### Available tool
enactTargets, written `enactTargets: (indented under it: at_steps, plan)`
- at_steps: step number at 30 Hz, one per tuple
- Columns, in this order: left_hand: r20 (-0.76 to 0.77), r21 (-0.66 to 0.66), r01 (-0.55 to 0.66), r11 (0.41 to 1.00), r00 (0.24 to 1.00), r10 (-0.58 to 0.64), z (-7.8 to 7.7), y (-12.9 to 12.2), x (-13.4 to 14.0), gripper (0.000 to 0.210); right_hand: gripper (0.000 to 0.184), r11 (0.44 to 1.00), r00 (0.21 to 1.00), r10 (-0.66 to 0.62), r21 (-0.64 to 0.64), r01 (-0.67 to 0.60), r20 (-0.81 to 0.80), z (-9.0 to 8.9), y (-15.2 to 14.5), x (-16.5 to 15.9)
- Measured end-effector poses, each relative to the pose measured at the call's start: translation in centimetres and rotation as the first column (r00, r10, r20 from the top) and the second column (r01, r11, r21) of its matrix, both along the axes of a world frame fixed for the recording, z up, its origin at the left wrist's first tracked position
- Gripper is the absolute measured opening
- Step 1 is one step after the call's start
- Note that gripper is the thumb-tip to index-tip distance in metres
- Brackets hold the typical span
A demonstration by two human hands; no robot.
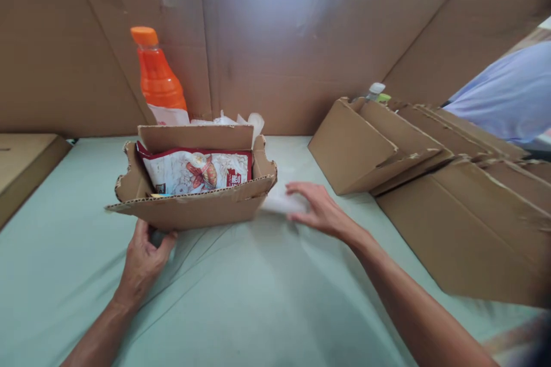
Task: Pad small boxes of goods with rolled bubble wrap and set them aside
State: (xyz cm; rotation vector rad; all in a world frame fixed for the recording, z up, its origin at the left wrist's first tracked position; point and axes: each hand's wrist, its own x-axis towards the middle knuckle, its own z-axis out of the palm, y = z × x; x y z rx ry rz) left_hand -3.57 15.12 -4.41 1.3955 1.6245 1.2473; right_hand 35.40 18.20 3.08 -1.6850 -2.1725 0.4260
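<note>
A small open cardboard box (193, 212) stands in front of me on the table. Inside it is a white and dark-red printed food bag (196, 175), with a bit of something yellow and blue at the front. My left hand (144, 255) is at the box's lower front edge, thumb and index finger apart; its other fingers are partly hidden. To the right of the box, my right hand (318, 209) has thumb and fingers around a white, translucent thing (278, 202), too blurred to name. It reaches to the box's right end.
Behind the box stand an orange bottle (161, 80) and some white plastic items (256, 121). Several cardboard boxes (465, 229) line the right, a bottle's white cap (377, 88) showing behind them. A flat carton (26, 166) lies left. Tall cardboard walls (279, 40) enclose the back. A person's light-blue sleeve (508, 92) shows at right.
</note>
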Motion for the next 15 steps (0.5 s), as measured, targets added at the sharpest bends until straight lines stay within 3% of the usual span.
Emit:
enactTargets:
  at_steps: [1, 3, 6, 8, 11, 13, 15]
  plan:
    - [-0.004, 0.006, -0.003, 1.000, 1.000, 0.003, 0.1, 0.0, 0.1, 0.052, 0.042, 0.996, 0.996, 0.084, -0.004, -0.084, -0.021, 0.7, -2.5, 0.7]
    - [-0.011, 0.024, -0.008, 1.000, 1.000, 0.008, 0.4, 0.0, 0.1, 0.048, 0.037, 0.995, 0.993, 0.101, 0.007, -0.101, -0.065, 1.8, -5.9, 1.7]
    - [-0.011, 0.062, -0.008, 0.998, 1.000, 0.009, 0.7, -0.1, 0.3, 0.044, 0.034, 0.998, 0.992, -0.060, -0.001, 0.060, -0.107, 1.7, -7.4, 1.2]
    - [-0.016, 0.084, -0.010, 0.996, 1.000, 0.012, 0.8, -0.2, 0.3, 0.043, 0.037, 0.997, 0.992, -0.074, -0.042, 0.070, -0.104, 0.8, -7.7, -0.4]
    - [-0.035, 0.098, 0.000, 0.995, 0.999, 0.004, 0.9, -0.4, 0.3, 0.041, 0.040, 0.984, 0.987, 0.141, -0.101, -0.149, -0.081, 0.1, -10.0, -3.7]
    - [-0.050, 0.098, 0.014, 0.995, 0.999, -0.009, 0.9, -0.6, 0.3, 0.042, 0.037, 0.921, 0.933, 0.337, -0.158, -0.355, -0.130, 0.6, -12.7, -5.1]
    - [-0.065, 0.100, 0.013, 0.995, 0.998, -0.006, 0.9, -0.6, 0.3, 0.043, 0.036, 0.894, 0.901, 0.381, -0.168, -0.416, -0.206, 1.6, -14.7, -5.4]
